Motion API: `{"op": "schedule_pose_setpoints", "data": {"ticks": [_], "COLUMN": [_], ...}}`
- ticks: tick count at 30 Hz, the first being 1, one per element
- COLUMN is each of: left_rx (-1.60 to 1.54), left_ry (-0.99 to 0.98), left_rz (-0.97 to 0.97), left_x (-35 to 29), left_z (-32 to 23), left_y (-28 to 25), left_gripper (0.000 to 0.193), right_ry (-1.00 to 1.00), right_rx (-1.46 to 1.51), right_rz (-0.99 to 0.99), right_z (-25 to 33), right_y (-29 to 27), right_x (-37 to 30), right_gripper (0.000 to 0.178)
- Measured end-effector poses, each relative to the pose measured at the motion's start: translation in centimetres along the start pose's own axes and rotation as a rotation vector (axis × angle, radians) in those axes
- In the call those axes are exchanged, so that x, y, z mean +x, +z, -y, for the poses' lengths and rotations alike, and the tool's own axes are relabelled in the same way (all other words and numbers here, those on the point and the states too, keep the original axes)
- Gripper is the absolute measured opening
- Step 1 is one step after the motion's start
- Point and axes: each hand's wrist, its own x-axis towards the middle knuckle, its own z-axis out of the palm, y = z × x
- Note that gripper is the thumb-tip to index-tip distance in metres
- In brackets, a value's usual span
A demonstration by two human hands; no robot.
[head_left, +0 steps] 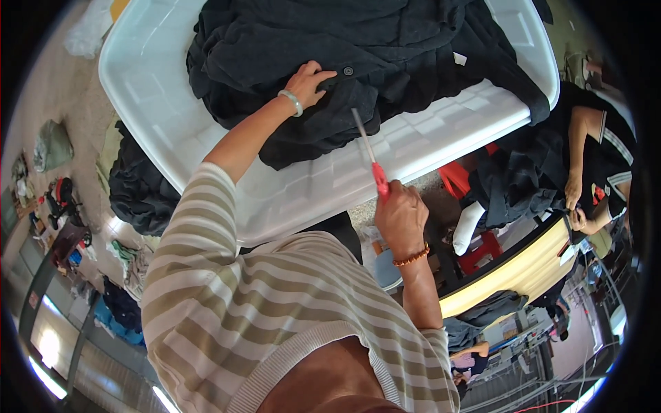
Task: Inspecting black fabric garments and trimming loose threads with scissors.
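A heap of black garments [385, 41] fills much of a large white plastic tub [303, 199] before me. My left hand [308, 84], with a pale bangle at the wrist, rests on the cloth. Its thumb and index finger are spread apart, close to a dark round button [348, 71]. Over the tub's near rim, my right hand [401, 215] is closed round the handle of a red-handled tool with a long thin metal blade [368, 143]. The blade points away from me, its tip over the cloth near the button. My palm hides the rest of the handle.
Black cloth [141, 182] lies at left beside the tub. To the right, another person's hands [577, 210] work at a yellow-topped table [509, 268], near more black cloth [516, 179] and a white roll [468, 228]. Bags and a red-and-black machine [63, 199] occupy the left floor.
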Motion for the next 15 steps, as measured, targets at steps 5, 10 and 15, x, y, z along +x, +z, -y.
{"op": "schedule_pose_setpoints", "data": {"ticks": [5, 10, 15], "left_rx": [-0.538, -0.897, -0.97], "left_ry": [-0.207, -0.438, -0.535], "left_rz": [-0.02, -0.169, -0.174], "left_x": [-0.7, -2.0, -3.2], "left_z": [2.0, 4.1, 5.4], "left_y": [-0.5, 0.6, 2.4], "left_gripper": [0.048, 0.034, 0.032], "right_ry": [-0.065, -0.11, -0.172], "right_rx": [0.071, 0.03, 0.002], "right_rz": [0.289, 0.174, 0.323], "right_z": [1.2, 0.5, 2.2], "right_y": [0.6, 0.3, 0.6], "right_x": [3.1, 5.3, 6.1], "right_gripper": [0.02, 0.019, 0.02]}}
